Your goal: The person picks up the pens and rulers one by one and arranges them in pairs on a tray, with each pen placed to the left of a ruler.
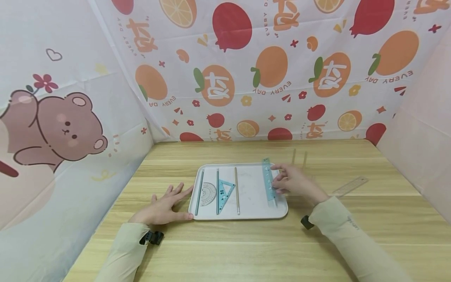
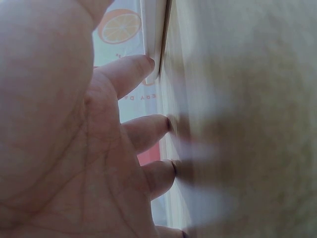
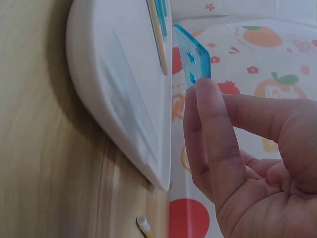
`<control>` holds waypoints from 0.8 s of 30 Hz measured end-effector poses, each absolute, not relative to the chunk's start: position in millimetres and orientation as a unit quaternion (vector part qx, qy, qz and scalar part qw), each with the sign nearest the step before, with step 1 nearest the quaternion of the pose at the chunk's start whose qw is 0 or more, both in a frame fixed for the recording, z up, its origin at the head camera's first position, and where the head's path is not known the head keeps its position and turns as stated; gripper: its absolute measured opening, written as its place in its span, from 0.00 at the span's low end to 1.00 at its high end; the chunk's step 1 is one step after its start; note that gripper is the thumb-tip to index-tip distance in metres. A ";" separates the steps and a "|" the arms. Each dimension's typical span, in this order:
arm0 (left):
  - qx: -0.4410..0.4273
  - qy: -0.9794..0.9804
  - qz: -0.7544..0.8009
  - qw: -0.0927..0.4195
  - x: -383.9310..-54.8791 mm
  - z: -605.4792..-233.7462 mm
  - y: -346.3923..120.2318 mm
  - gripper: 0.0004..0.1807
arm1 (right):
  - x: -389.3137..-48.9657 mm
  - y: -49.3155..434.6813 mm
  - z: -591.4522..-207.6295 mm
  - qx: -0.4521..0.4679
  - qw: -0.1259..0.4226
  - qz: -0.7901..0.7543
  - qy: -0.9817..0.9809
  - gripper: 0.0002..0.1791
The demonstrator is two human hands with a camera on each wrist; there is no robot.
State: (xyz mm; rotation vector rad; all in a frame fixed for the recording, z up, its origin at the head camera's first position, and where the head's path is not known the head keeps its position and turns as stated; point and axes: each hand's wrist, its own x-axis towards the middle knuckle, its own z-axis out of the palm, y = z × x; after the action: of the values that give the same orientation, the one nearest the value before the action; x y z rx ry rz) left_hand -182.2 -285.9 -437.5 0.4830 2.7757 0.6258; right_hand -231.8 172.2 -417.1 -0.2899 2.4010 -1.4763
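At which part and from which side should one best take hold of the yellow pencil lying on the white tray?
The yellow pencil is probably best pinched across its near half, from above. It lies flat on the white tray; the blue set square has a corner close to its far half but slants away toward the near end, leaving room.

The far cloth (image 1: 243, 72) says EVERY DAY in many spots. The marks on the blue ruler (image 1: 267, 181), the blue triangle (image 1: 221, 192) and the right sleeve (image 1: 347, 235) are too small to read.
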 end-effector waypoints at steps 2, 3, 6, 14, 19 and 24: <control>0.166 0.954 0.216 0.127 -182.6 -437.9 -286.5 0.57 | -230.9 168.2 -417.6 -0.104 0.152 -0.510 0.840 0.34; 0.165 0.954 0.216 0.128 -182.9 -438.4 -286.9 0.57 | -231.1 166.1 -418.3 -0.106 0.152 -0.509 0.841 0.34; 0.164 0.954 0.215 0.127 -183.6 -439.5 -288.0 0.57 | -230.3 159.8 -420.4 -0.112 0.154 -0.509 0.840 0.34; 0.162 0.955 0.213 0.126 -184.7 -441.7 -289.4 0.57 | -227.4 140.6 -424.2 -0.110 0.173 -0.498 0.842 0.34; 0.162 0.956 0.211 0.125 -184.1 -441.7 -289.6 0.57 | -227.6 126.0 -425.3 -0.114 0.184 -0.498 0.840 0.33; 0.162 0.957 0.208 0.124 -183.7 -441.3 -289.8 0.57 | -227.5 114.4 -425.8 -0.121 0.182 -0.481 0.849 0.33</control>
State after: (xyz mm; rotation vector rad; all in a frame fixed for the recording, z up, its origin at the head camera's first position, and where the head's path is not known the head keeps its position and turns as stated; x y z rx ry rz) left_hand -183.7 -289.8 -441.3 0.4721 2.7894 0.6080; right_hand -227.5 114.4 -425.8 -0.3403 2.3973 -1.3576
